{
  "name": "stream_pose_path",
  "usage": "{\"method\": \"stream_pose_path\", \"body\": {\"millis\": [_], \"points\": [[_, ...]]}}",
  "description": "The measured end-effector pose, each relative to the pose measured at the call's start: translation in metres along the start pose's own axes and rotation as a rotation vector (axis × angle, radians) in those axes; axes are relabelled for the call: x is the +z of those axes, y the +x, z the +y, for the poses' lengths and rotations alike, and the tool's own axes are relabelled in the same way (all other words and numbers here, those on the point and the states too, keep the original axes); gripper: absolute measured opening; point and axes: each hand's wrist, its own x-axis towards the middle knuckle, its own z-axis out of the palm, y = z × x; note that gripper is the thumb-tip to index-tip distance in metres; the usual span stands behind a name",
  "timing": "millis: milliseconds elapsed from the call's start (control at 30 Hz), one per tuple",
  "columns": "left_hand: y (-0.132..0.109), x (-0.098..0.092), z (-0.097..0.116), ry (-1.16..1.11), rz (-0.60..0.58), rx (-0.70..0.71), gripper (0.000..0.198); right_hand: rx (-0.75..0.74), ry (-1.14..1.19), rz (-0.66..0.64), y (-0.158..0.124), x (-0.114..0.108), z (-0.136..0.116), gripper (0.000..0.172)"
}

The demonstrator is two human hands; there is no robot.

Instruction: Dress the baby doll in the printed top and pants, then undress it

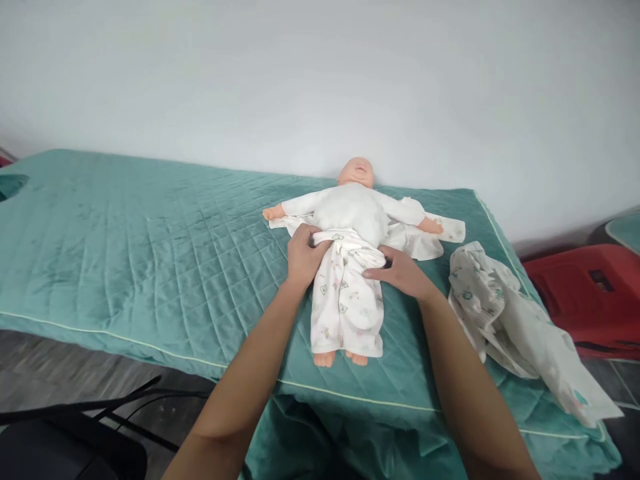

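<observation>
A baby doll [356, 200] lies on its back on a teal quilted bed [150, 240], head toward the wall, arms spread. It wears a white top and white printed trousers [345, 307], with bare feet poking out near the bed's front edge. My left hand [303, 253] grips the trousers' waistband at the doll's left hip, fingers curled into the cloth. My right hand [400, 270] holds the waistband on the other side, fingers pinching the fabric. A printed white cloth [440, 233] lies spread under the doll.
A crumpled white printed garment [505, 313] lies on the bed's right end and hangs over the edge. A red plastic stool [585, 293] stands to the right. A dark chair [65, 440] sits at bottom left. A pale wall [320, 80] runs behind the bed.
</observation>
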Motion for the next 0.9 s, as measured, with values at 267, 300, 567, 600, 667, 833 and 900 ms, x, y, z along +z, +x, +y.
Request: {"method": "stream_pose_path", "body": {"millis": [267, 300, 567, 600, 667, 833, 900], "points": [[0.033, 0.015, 0.002, 0.108, 0.017, 0.205, 0.008, -0.041, 0.128, 0.266, 0.017, 0.015, 0.013, 0.035], [0.036, 0.017, 0.0, 0.141, 0.028, 0.249, 0.007, -0.078, 0.112, 0.286, 0.018, 0.016, 0.014, 0.033], [0.029, 0.014, -0.009, 0.241, 0.054, 0.523, 0.005, -0.143, 0.143, 0.333, 0.023, 0.022, 0.013, 0.029], [0.024, 0.012, -0.009, 0.232, 0.042, 0.536, 0.005, -0.149, 0.137, 0.334, 0.024, 0.022, 0.014, 0.03], [0.01, 0.005, -0.007, 0.218, 0.035, 0.55, 0.005, -0.173, 0.12, 0.341, 0.025, 0.021, 0.018, 0.03], [-0.036, -0.013, 0.001, 0.173, 0.026, 0.573, 0.008, -0.203, 0.021, 0.415, 0.027, 0.019, 0.025, 0.022], [-0.047, -0.016, 0.002, 0.173, -0.004, 0.537, 0.007, -0.223, -0.047, 0.459, 0.027, 0.018, 0.026, 0.018]]}}
